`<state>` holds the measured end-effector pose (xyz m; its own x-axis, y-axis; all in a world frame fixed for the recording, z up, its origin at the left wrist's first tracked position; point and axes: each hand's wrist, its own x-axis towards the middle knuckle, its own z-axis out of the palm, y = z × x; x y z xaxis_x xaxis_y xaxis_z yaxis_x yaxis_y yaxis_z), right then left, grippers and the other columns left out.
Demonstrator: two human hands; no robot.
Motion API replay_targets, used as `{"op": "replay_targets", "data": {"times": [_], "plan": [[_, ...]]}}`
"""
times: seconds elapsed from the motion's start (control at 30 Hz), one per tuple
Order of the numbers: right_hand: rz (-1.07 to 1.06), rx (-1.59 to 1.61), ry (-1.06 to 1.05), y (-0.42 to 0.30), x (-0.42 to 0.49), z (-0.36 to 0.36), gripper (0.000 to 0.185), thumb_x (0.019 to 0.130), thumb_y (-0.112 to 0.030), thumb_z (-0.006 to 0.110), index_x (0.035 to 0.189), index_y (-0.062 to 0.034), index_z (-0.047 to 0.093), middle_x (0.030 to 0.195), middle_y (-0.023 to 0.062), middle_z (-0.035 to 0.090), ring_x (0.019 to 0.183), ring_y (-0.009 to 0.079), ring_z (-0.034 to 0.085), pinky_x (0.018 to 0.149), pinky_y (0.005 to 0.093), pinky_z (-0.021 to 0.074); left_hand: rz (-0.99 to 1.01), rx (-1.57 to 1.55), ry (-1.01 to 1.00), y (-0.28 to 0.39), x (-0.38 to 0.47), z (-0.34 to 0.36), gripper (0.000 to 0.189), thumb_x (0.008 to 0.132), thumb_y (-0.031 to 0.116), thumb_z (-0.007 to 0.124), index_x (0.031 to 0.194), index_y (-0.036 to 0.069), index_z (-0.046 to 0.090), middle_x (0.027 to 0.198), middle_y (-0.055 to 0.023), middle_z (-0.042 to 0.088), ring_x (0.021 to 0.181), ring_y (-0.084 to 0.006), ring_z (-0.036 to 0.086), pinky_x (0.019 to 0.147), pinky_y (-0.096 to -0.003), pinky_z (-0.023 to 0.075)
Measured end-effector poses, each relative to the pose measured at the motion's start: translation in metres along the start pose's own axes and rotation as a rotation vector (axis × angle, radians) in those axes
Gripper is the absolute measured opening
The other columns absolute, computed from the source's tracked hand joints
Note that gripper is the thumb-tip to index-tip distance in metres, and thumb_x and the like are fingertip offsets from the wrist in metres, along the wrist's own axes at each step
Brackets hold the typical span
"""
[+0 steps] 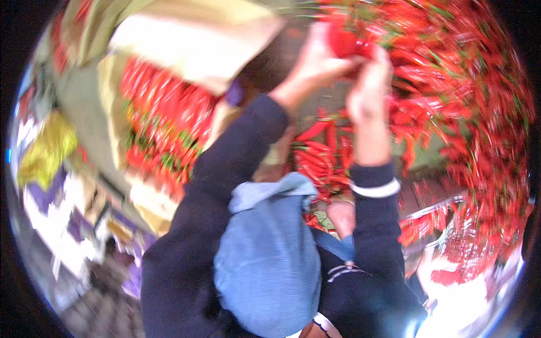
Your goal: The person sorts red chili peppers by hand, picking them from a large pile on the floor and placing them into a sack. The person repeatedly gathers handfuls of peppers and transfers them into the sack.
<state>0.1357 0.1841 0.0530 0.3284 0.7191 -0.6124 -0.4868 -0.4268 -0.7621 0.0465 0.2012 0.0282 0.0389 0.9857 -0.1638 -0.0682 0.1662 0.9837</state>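
Motion blurs the view. At the top, my left hand and my right hand are close together around glossy red chili peppers. How many peppers they hold, and how each finger sits, cannot be made out. A large heap of red chilies with green stems spreads right beside my right hand. Between my forearms lies a smaller cluster of red chilies. Left of my left forearm, an open cardboard box holds rows of red chilies, some with green stems showing.
A pale box flap reaches across behind my left hand. Blue cloth bulges between my dark sleeves. A yellow plastic bag lies at the far left, above blurred white and purple items. More red chilies lie low on the right.
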Motion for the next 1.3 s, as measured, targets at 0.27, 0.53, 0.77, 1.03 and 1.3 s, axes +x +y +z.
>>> {"op": "replay_targets", "data": {"times": [0.27,0.53,0.77,1.03,1.3], "plan": [[0.155,-0.317,-0.407,-0.01,-0.065,-0.061,0.028,0.084,-0.003,0.039,0.111,-0.0037,0.049,0.105,0.0046,0.055,0.097,0.0157,0.052,0.09,0.0324,0.0395,-0.217,0.335,0.062,0.054,-0.089,-0.019,0.078,0.057,0.039,0.075,0.113,0.001,0.037,0.098,-0.0218,0.058,0.092,-0.0357,0.058,0.081,-0.0384,0.0463],[-0.002,-0.805,-0.52,-0.023,-0.175,0.008,0.023,0.085,-0.011,0.042,0.105,-0.0052,0.05,0.099,0.003,0.054,0.089,0.0122,0.052,0.076,0.0276,0.0436,0.074,0.09,0.175,0.117,-0.172,-0.102,0.076,0.056,0.027,0.077,0.114,-0.001,0.037,0.105,-0.0185,0.056,0.097,-0.0262,0.057,0.085,-0.034,0.0432],[0.25,-0.994,-0.848,0.006,-0.313,0.134,0.022,0.084,-0.015,0.045,0.102,-0.0059,0.054,0.094,0.0041,0.059,0.088,0.0144,0.055,0.076,0.0286,0.0451,0.06,-0.259,0.137,0.149,-0.25,-0.241,0.071,0.062,0.02,0.075,0.121,0.001,0.04,0.109,-0.0103,0.055,0.096,-0.015,0.055,0.084,-0.03,0.0439],[0.47,-0.617,-0.764,0.239,-0.357,0.196,0.039,0.088,-0.033,0.048,0.11,-0.0012,0.045,0.098,0.0133,0.058,0.083,0.0266,0.059,0.072,0.0378,0.0483,-0.267,0.652,0.082,0.09,-0.316,-0.435,0.055,0.068,0.028,0.072,0.112,0.001,0.051,0.105,-0.0087,0.059,0.094,-0.0162,0.055,0.087,-0.0298,0.0414],[0.158,-1.008,-1.043,0.31,-0.342,0.151,0.045,0.088,-0.036,0.038,0.079,-0.0022,0.066,0.074,0.0188,0.062,0.072,0.0294,0.062,0.069,0.0396,0.0465,-0.537,0.847,-0.258,0.079,-0.313,-0.487,0.068,0.068,0.056,0.067,0.105,-0.001,0.056,0.096,-0.0137,0.061,0.092,-0.0181,0.056,0.084,-0.0314,0.0419]]}}
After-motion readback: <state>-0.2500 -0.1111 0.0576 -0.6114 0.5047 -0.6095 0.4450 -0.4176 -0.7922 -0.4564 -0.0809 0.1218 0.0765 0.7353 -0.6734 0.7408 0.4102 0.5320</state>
